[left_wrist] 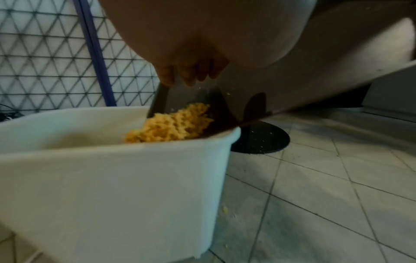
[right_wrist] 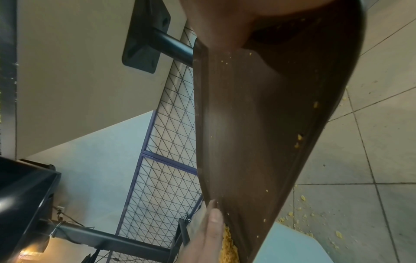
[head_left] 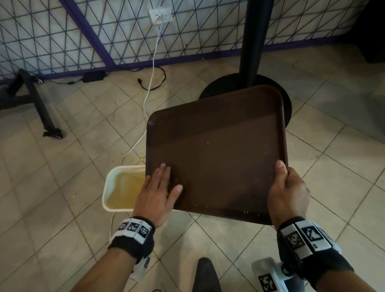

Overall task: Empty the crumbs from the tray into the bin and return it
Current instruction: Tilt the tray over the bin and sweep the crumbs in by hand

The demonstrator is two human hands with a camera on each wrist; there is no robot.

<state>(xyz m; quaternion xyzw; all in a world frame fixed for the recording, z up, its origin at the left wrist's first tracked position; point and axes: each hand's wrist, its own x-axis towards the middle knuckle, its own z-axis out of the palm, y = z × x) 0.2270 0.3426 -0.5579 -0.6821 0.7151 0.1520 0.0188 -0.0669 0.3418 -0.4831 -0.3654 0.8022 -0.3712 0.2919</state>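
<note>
The brown tray (head_left: 216, 153) is tipped down to the left, its lower left corner over the white bin (head_left: 108, 186). My left hand (head_left: 164, 181) lies flat on the tray's near left part, fingers straight. In the left wrist view those fingertips (left_wrist: 191, 74) touch the tray (left_wrist: 292, 80) just above a heap of yellow crumbs (left_wrist: 171, 126) sliding into the bin (left_wrist: 112, 178). My right hand (head_left: 284, 182) grips the tray's right rim, thumb on top. The right wrist view shows the tray (right_wrist: 258, 124) with scattered specks and the crumbs (right_wrist: 229, 243) at its low end.
A black table pole with a round base (head_left: 248, 82) stands just behind the tray. A white cable (head_left: 150, 88) runs across the tiled floor to the bin. Loose crumbs (right_wrist: 301, 213) lie on the tiles. A black wheeled stand (head_left: 44, 116) is at the left.
</note>
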